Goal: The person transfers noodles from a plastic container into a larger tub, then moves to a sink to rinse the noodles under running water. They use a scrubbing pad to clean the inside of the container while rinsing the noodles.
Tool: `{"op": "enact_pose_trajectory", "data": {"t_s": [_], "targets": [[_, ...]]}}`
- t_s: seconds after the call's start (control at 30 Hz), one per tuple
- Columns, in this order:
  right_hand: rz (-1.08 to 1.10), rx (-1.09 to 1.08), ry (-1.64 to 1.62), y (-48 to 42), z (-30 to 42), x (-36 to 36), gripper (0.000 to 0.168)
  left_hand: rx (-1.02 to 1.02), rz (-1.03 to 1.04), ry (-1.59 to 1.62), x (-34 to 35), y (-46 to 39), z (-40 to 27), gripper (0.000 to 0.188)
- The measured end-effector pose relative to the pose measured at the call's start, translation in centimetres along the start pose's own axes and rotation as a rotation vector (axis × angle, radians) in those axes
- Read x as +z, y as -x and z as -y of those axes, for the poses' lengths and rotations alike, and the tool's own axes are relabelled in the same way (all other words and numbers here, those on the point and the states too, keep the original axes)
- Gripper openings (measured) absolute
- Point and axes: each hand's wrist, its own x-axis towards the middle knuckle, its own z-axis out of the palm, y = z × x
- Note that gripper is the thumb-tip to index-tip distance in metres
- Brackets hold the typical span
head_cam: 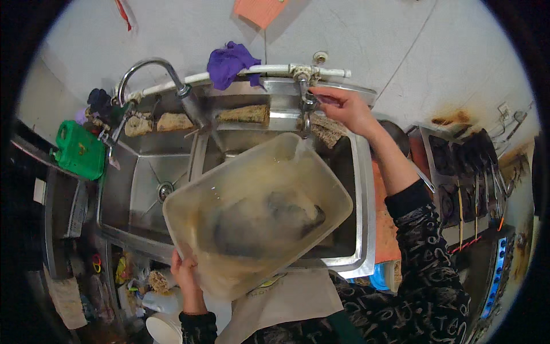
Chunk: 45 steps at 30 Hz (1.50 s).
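My left hand [187, 273] grips the lower left corner of a translucent plastic tub [240, 275], which lies tilted over the right basin of a stainless steel sink [365, 215]. Cloudy water fills the tub, and a dark grey thing [258, 223] lies in it; what it is I cannot tell. Water runs into the tub's far corner from a wall tap [306, 96]. At that tap's handle is my right hand [339, 105], its fingers bent; whether they grip the handle is unclear.
The left basin [148, 180] has a drain. Dried loofahs [247, 115] lie along the sink's back ledge, below a purple cloth [232, 64] on a white pipe. A curved faucet [150, 64] and green jug [81, 150] stand left. Utensils lie on dark containers [451, 172] at right.
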Motion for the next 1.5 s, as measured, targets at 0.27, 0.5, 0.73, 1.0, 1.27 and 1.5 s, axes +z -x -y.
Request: {"op": "enact_pose_trajectory", "data": {"t_s": [0.27,0.5,0.73,1.0,1.27,1.5], "targets": [[-0.043,-0.14,-0.231,-0.1,-1.9,-0.1,0.035,-0.028,0.011,-0.037,1.0,-0.2,-0.2,0.056],[-0.031,0.238,-0.011,2.6,-12.5,2.3,0.042,-0.101,0.035,0.021,1.3,-0.1,-1.3,0.057],[0.247,0.599,0.032,10.9,-20.2,3.2,0.034,-0.225,0.128,-0.036,2.9,-2.9,-1.9,0.047],[-0.098,0.6,0.019,8.8,-11.2,-2.7,0.038,-0.498,0.349,0.029,4.6,-8.7,2.4,0.028],[-0.274,0.414,-0.155,10.8,-4.4,-3.0,0.036,-0.532,0.6,-0.082,8.3,-11.8,10.4,0.026],[-0.416,0.33,-0.167,13.0,-3.5,-1.6,0.032,-0.541,0.427,0.088,8.6,-11.2,12.6,0.027]]}}
